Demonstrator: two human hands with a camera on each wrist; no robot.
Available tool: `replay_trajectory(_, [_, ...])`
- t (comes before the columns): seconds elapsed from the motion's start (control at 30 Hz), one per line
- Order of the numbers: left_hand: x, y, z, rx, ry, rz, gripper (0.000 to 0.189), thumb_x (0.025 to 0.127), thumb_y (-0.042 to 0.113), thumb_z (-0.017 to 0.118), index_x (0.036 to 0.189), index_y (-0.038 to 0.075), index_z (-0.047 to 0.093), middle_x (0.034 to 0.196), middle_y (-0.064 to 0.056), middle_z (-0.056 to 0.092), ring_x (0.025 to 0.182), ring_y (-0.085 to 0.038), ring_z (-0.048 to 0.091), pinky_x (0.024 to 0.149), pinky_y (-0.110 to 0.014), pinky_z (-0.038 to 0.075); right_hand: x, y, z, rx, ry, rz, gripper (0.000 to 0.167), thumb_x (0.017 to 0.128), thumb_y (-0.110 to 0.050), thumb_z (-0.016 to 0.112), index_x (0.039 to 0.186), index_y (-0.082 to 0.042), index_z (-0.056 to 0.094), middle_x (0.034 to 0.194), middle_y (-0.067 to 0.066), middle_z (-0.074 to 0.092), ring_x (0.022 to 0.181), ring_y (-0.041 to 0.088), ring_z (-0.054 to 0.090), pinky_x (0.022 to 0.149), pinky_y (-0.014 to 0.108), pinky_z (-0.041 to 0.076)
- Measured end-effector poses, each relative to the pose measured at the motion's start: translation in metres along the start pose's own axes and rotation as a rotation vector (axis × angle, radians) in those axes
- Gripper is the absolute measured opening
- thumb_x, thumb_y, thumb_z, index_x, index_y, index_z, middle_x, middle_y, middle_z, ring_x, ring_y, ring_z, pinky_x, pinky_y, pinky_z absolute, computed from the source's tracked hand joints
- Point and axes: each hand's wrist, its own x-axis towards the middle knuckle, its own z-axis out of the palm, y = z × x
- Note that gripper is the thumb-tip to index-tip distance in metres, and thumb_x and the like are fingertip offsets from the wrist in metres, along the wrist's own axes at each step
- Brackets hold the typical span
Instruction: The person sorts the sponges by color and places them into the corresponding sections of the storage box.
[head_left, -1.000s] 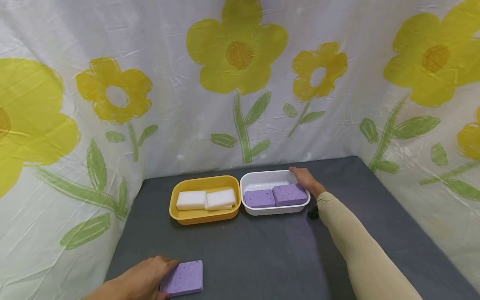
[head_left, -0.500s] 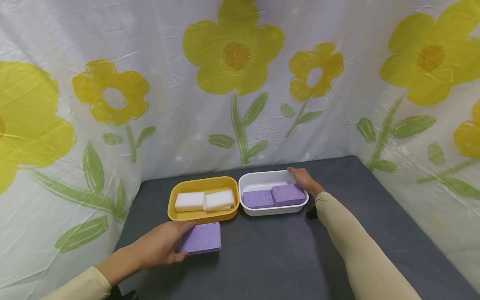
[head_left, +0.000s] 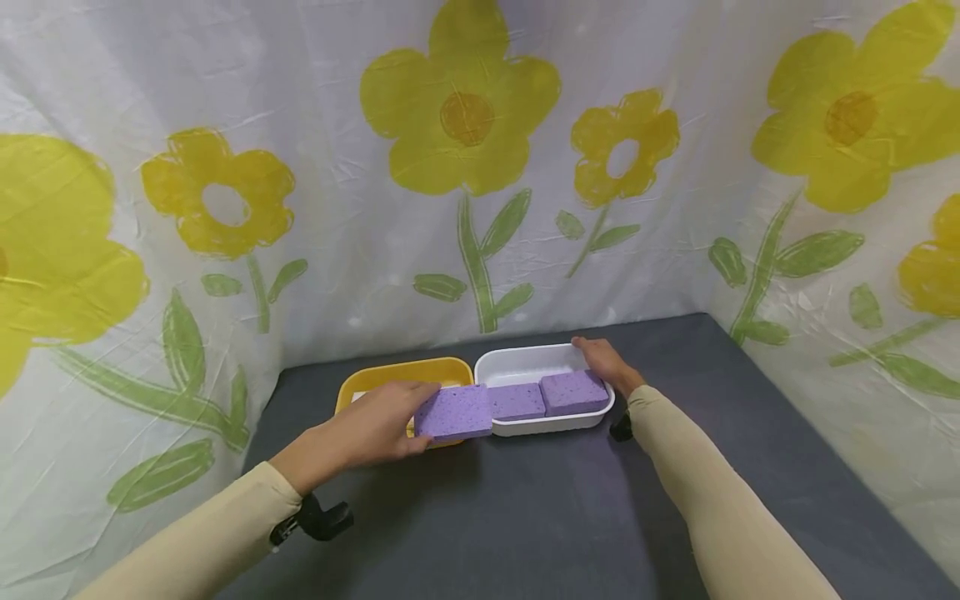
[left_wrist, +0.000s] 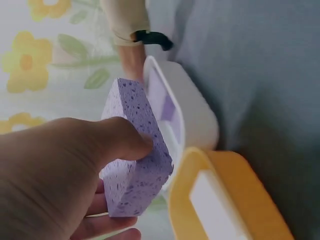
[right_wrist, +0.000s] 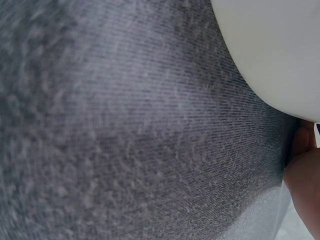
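Note:
My left hand (head_left: 377,422) pinches a purple sponge (head_left: 454,413) between thumb and fingers, lifted in front of where the two containers meet. The left wrist view shows the thumb across one face of this sponge (left_wrist: 138,135). Two more purple sponges (head_left: 517,402) lie side by side in the white container (head_left: 551,425). My right hand (head_left: 609,367) holds that container at its right end, its fingers partly hidden. In the right wrist view only part of the hand (right_wrist: 305,185) shows beside the white wall (right_wrist: 285,55).
Left of the white container, touching or nearly touching it, stands a yellow container (head_left: 420,369). A white sponge (left_wrist: 214,206) shows inside it, largely covered by my left hand in the head view. Dark grey cloth (head_left: 555,517) covers the table; a flowered curtain (head_left: 360,308) hangs behind.
My left hand has lifted the purple sponge from the near left of the table and carried it forward and right to the containers. The right hand stays at the white container.

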Motion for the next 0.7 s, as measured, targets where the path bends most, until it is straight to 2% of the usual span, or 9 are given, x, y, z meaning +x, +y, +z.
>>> replay_trajectory(0.23, [0.045,0.012,0.008,-0.031,0.002,0.026,0.055,0.090,0.027,0.087,0.134,0.000,0.068,0.112,-0.008,0.077,0.093,-0.020,0.068,0.090,-0.040,0.062,-0.004,-0.001,0.004,-0.023,0.014,0.001,0.073,0.116,-0.045,0.038,0.161,0.012,0.044,0.170,0.032,0.038,0.161,0.049,0.034,0.134,0.059,0.026])
replay_trajectory(0.37, [0.065,0.016,0.018,-0.021,-0.016,0.033,0.056,0.088,0.027,0.088,0.133,-0.002,0.068,0.106,-0.008,0.077,0.090,-0.019,0.067,0.086,-0.038,0.061,-0.006,-0.003,0.004,-0.018,0.016,0.007,0.073,0.116,-0.046,0.039,0.161,0.010,0.044,0.171,0.031,0.037,0.162,0.048,0.032,0.135,0.058,0.024])
replay_trajectory(0.43, [0.074,0.017,0.023,-0.027,-0.025,0.032,0.051,0.088,0.027,0.088,0.127,0.000,0.069,0.099,-0.006,0.075,0.084,-0.018,0.064,0.080,-0.036,0.059,-0.006,-0.004,0.004,-0.012,0.014,0.010,0.072,0.116,-0.045,0.039,0.162,0.010,0.042,0.172,0.031,0.036,0.163,0.048,0.030,0.135,0.058,0.023])
replay_trajectory(0.7, [0.106,0.020,0.043,-0.029,-0.045,-0.033,0.035,0.090,0.025,0.088,0.112,0.004,0.071,0.091,-0.005,0.071,0.079,-0.020,0.061,0.073,-0.035,0.054,-0.005,-0.004,-0.001,-0.023,0.021,0.010,0.072,0.117,-0.044,0.039,0.163,0.011,0.040,0.173,0.031,0.034,0.163,0.048,0.030,0.135,0.059,0.022])
